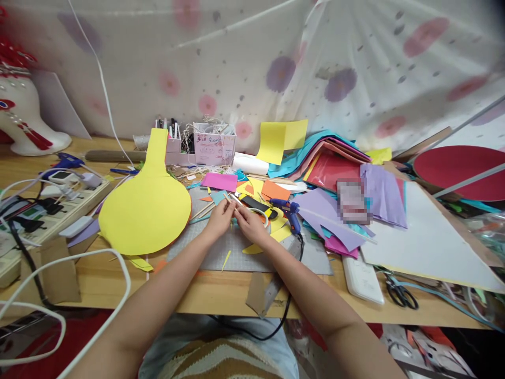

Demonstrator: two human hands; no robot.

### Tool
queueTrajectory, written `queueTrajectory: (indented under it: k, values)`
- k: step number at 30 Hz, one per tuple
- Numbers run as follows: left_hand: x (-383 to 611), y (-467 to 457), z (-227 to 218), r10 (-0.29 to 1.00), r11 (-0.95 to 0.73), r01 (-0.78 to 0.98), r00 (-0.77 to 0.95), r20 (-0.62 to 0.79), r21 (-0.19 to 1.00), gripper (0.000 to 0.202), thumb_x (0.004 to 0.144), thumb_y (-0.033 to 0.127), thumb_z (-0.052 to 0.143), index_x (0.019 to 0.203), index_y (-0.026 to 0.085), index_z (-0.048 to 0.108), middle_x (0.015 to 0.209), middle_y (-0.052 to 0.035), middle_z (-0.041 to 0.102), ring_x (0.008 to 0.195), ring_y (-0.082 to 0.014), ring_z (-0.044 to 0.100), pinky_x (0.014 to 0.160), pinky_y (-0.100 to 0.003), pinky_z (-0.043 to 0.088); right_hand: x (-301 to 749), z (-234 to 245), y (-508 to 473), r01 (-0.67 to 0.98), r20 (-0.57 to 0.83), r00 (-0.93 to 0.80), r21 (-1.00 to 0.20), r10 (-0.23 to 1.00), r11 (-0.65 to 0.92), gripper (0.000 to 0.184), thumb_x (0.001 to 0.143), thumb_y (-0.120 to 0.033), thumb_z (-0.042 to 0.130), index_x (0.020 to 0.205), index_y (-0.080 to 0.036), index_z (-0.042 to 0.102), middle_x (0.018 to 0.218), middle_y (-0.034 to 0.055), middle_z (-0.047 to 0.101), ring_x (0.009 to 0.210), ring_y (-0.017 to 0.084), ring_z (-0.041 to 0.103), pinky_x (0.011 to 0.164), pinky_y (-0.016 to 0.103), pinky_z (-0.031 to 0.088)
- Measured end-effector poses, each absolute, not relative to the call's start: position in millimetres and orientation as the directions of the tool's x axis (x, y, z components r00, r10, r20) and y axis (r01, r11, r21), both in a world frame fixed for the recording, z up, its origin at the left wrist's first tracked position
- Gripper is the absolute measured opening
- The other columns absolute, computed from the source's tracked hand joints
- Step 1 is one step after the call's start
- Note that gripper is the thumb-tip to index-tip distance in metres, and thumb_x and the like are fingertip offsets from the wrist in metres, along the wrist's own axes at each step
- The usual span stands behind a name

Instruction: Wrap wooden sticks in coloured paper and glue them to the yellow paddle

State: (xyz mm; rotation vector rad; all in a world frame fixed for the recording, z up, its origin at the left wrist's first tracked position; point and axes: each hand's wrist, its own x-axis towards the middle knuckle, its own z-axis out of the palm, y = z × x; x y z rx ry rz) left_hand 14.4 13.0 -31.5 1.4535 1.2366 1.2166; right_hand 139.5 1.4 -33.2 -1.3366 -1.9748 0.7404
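Note:
My left hand and my right hand meet fingertip to fingertip above the grey cutting mat. Both are closed in a pinch on something small; the fingers hide most of it, and I cannot make out its kind. Scraps of yellow, orange and blue paper lie around and under them. Just right of my right hand is a white ring, maybe a tape roll, with a blue glue gun beyond it. To the left lies a big yellow paddle-shaped cutout with a round body and straight handle.
Purple paper and stacked coloured sheets are on the right, near a white board, black scissors and a white power bank-like block. Power strips and looping white cables crowd the left. A pen box stands behind.

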Motion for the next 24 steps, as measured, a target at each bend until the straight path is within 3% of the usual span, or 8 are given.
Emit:
queueTrajectory:
  k: [3, 7, 9, 11, 14, 18, 24]
  values:
    - [16, 16, -29, 0.999, -0.038, 0.099, 0.01, 0.037, 0.994, 0.029, 0.077, 0.044, 0.044, 0.07, 0.018, 0.051, 0.072, -0.004, 0.06, 0.068, -0.0155, 0.057, 0.066, -0.029, 0.045, 136, -33, 1, 0.605, 0.17, -0.305, -0.725, 0.937, 0.329, 0.031, 0.088, -0.039, 0.031, 0.087, -0.021, 0.056, 0.082, 0.0025, 0.062, 0.075, 0.015, 0.055, 0.068, 0.025, 0.039]
    - [3, 22, -21, 0.985, 0.09, -0.117, -0.133, -0.106, 0.989, 0.031, 0.077, 0.05, 0.043, 0.068, 0.02, 0.043, 0.061, 0.0001, 0.056, 0.057, -0.0137, 0.057, 0.059, -0.028, 0.046, 135, -30, -5, 0.689, 0.099, -0.377, -0.635, 0.921, 0.35, 0.036, 0.088, -0.042, 0.032, 0.072, -0.02, 0.055, 0.065, 0.0003, 0.058, 0.061, 0.013, 0.051, 0.058, 0.023, 0.034]
    - [-6, 24, -19, 0.968, 0.085, -0.161, -0.219, -0.12, 0.983, 0.032, 0.078, 0.051, 0.041, 0.067, 0.021, 0.039, 0.052, 0.0042, 0.047, 0.045, -0.0098, 0.05, 0.05, -0.024, 0.042, 134, -27, -9, 0.704, 0.059, -0.453, -0.588, 0.89, 0.397, 0.037, 0.087, -0.047, 0.035, 0.07, -0.02, 0.054, 0.062, -0.0007, 0.057, 0.058, 0.012, 0.049, 0.055, 0.022, 0.03]
    - [-12, 24, -20, 0.961, 0.076, -0.172, -0.249, -0.118, 0.982, 0.033, 0.08, 0.049, 0.039, 0.064, 0.021, 0.035, 0.044, 0.0076, 0.035, 0.035, -0.006, 0.036, 0.039, -0.019, 0.031, 133, -25, -12, 0.714, 0.022, -0.503, -0.552, 0.864, 0.431, 0.039, 0.086, -0.05, 0.036, 0.071, -0.02, 0.055, 0.063, -0.0006, 0.057, 0.059, 0.011, 0.049, 0.055, 0.022, 0.028]
    - [-15, 23, -23, 0.972, 0.154, -0.179, -0.148, -0.182, 0.972, 0.032, 0.082, 0.044, 0.04, 0.061, 0.02, 0.034, 0.039, 0.0093, 0.025, 0.03, -0.0044, 0.021, 0.033, -0.018, 0.016, 131, -24, -11, 0.754, -0.016, -0.485, -0.515, 0.874, 0.409, 0.042, 0.088, -0.05, 0.032, 0.073, -0.019, 0.056, 0.066, 0.0005, 0.059, 0.061, 0.01, 0.05, 0.056, 0.021, 0.028]
    - [-11, 24, -25, 0.962, 0.26, -0.106, -0.059, -0.267, 0.96, 0.029, 0.082, 0.038, 0.041, 0.06, 0.018, 0.04, 0.037, 0.0084, 0.03, 0.028, -0.0043, 0.022, 0.033, -0.018, 0.015, 132, -17, -8, 0.792, -0.062, -0.47, -0.471, 0.88, 0.389, 0.031, 0.087, -0.041, 0.039, 0.076, -0.019, 0.057, 0.071, 0.0011, 0.062, 0.064, 0.011, 0.051, 0.055, 0.021, 0.028]
    - [-12, 34, -27, 0.975, 0.217, -0.026, -0.054, -0.218, 0.976, 0.02, 0.074, 0.031, 0.049, 0.069, 0.013, 0.059, 0.042, 0.0063, 0.036, 0.033, -0.0048, 0.028, 0.036, -0.019, 0.018, 148, 26, -26, 0.718, -0.101, -0.619, -0.475, 0.779, 0.508, 0.027, 0.088, -0.029, 0.04, 0.081, -0.018, 0.064, 0.082, 0.0037, 0.065, 0.075, 0.013, 0.055, 0.065, 0.023, 0.035]
